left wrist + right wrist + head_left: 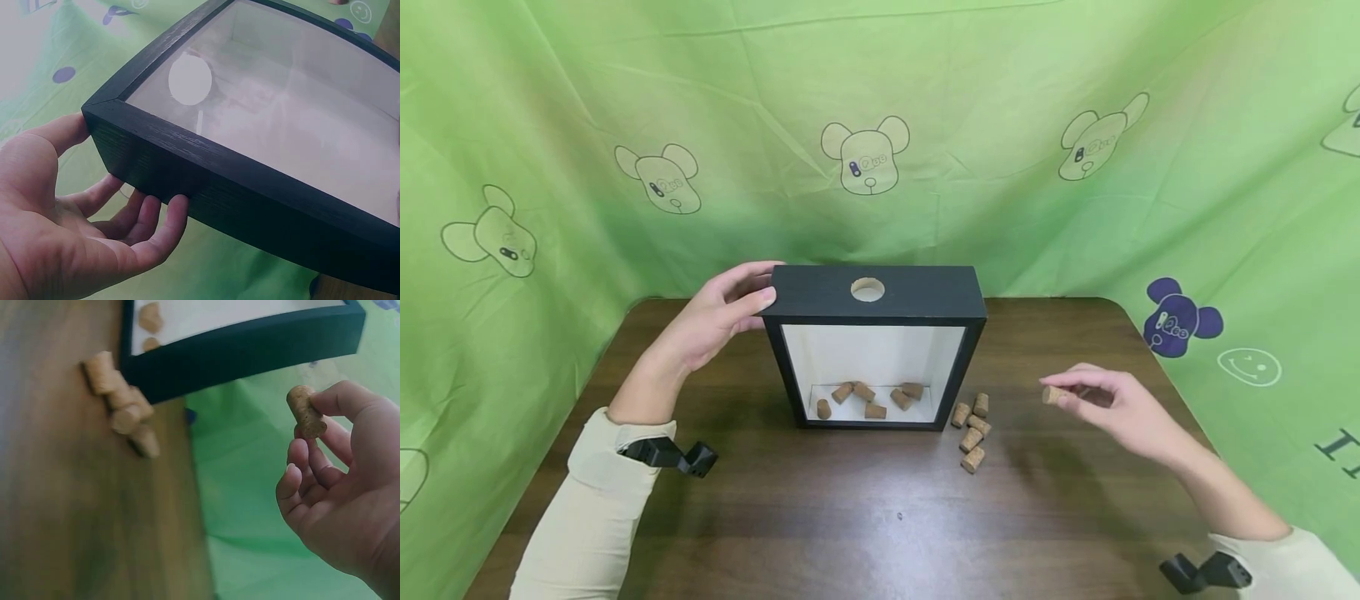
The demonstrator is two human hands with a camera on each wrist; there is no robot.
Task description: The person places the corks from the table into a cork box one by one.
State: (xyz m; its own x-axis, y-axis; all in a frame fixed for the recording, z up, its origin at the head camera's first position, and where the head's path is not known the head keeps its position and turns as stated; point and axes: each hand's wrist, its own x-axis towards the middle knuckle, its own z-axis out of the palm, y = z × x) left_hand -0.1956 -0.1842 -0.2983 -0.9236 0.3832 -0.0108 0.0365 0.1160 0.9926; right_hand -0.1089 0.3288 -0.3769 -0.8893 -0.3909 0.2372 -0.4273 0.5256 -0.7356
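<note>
A black shadow box [880,292] with a clear front stands upright on the table, a round hole [868,289] in its top. Several corks [875,411] lie on its white floor inside. My left hand [711,317] grips the box's upper left corner; in the left wrist view its thumb and fingertips [178,209] touch the black frame [206,181]. Right of the box, my right hand [1112,408] pinches one cork [306,412] between thumb and fingers, above the table. A small group of loose corks [972,437] lies by the box's lower right corner.
The brown wooden table [850,517] ends at a green curtain [752,208] printed with bear heads, which hangs behind and at both sides. A black wrist camera [677,454] sits on the left sleeve, another camera [1206,573] on the right.
</note>
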